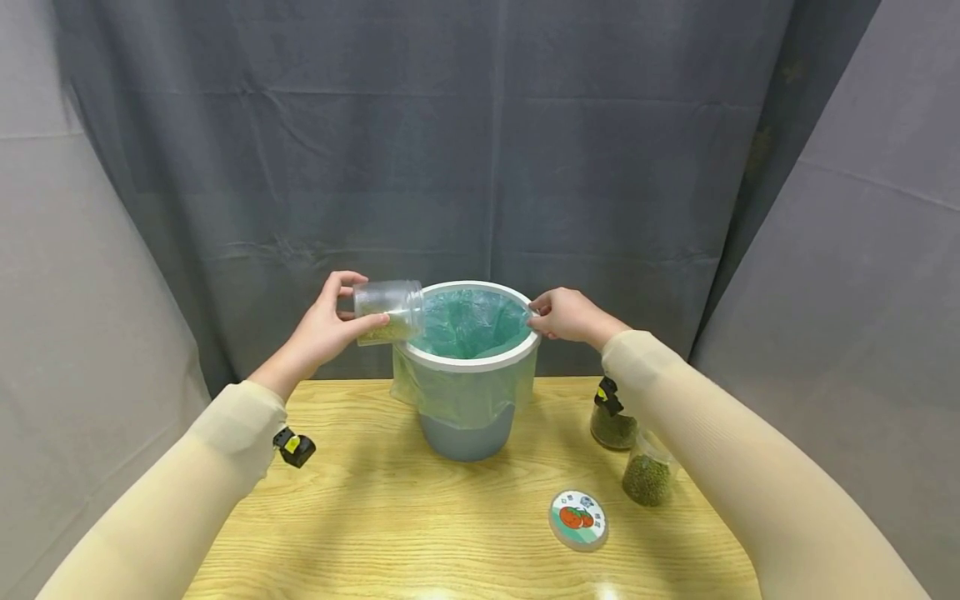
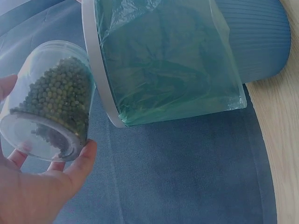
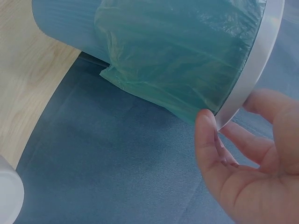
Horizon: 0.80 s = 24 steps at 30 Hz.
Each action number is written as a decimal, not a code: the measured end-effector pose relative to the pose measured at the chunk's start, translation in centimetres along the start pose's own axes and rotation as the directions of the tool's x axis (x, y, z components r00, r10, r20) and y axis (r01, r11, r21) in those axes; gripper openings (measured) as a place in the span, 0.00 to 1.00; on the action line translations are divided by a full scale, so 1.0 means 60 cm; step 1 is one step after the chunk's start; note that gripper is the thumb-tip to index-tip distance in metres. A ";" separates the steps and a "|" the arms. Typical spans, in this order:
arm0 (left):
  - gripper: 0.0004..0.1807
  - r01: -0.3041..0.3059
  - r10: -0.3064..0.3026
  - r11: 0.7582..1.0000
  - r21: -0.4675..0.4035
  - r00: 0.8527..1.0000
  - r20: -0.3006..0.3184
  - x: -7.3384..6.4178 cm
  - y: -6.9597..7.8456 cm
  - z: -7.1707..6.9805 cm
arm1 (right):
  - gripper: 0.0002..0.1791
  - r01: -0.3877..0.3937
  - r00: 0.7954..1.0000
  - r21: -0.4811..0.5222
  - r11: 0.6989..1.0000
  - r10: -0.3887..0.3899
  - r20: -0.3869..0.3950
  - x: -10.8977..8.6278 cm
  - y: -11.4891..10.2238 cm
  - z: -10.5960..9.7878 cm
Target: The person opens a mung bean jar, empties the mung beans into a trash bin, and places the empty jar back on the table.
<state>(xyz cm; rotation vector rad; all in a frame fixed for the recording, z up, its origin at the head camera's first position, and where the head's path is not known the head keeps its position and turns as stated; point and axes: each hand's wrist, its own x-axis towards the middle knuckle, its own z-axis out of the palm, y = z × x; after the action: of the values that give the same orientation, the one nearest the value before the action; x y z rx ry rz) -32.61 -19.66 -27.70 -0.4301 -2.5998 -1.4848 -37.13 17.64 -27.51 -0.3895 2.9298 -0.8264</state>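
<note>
My left hand (image 1: 326, 325) grips a clear plastic jar (image 1: 387, 300) tipped on its side, its mouth at the left rim of a trash can (image 1: 467, 437). Green beans (image 2: 58, 93) lie along the jar's lower side in the left wrist view. The can is grey with a white rim (image 3: 257, 60) and stands upright, lined with a green plastic bag (image 1: 480, 317) folded over its outside. At the right side of the rim, my right hand (image 1: 570, 315) pinches the edge between thumb and fingers. Whether beans are falling into the bag cannot be seen.
On the wooden table (image 1: 450, 533), a jar of green beans (image 1: 648, 477) stands at the right, with another jar (image 1: 613, 429) behind it, partly hidden by my right arm. A round lid with a tomato picture (image 1: 578, 520) lies in front. Grey curtains (image 1: 375, 167) hang behind.
</note>
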 end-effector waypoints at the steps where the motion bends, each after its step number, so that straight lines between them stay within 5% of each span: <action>1: 0.42 0.000 0.000 1.000 0.004 1.000 0.002 0.000 0.000 0.000 | 0.27 -0.002 1.000 0.002 1.000 0.002 0.000 0.000 0.000 0.000; 24: 0.43 0.012 -0.013 0.999 0.047 0.999 0.031 0.006 0.007 -0.006 | 0.27 -0.005 1.000 0.021 1.000 0.005 0.002 -0.001 0.003 0.000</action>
<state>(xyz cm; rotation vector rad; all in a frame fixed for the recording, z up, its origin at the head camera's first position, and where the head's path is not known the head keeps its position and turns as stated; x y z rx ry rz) -32.85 -19.70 -27.05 -0.4363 -2.6606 -1.4291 -37.11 17.79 -27.60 -0.3815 2.9165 -0.8555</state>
